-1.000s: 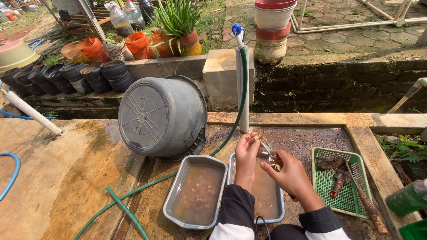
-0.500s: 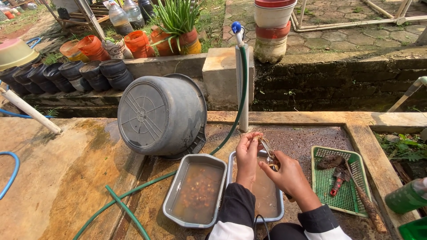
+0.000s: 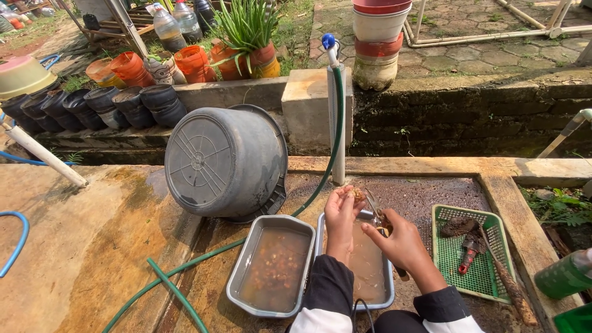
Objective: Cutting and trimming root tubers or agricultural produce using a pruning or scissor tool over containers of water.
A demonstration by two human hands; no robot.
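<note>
My left hand (image 3: 341, 216) is raised over a metal tray of murky water (image 3: 367, 265) and pinches a small brownish bulb-like piece (image 3: 356, 194) between its fingertips. My right hand (image 3: 398, 237) grips a pair of scissors (image 3: 375, 207) whose blades point up toward that piece. To the left lies a second metal tray (image 3: 271, 266) with brown water and several small pieces soaking in it. Both sleeves are dark with white cuffs.
A grey tub (image 3: 222, 161) lies on its side behind the trays. A green hose (image 3: 185, 279) runs to a white standpipe (image 3: 336, 111). A green basket (image 3: 473, 259) at right holds dirty tools. Black and orange pots (image 3: 117, 105) line the concrete ledge.
Both hands stay over the right tray; the left hand has lifted slightly and the scissors have shifted a little against the held piece.
</note>
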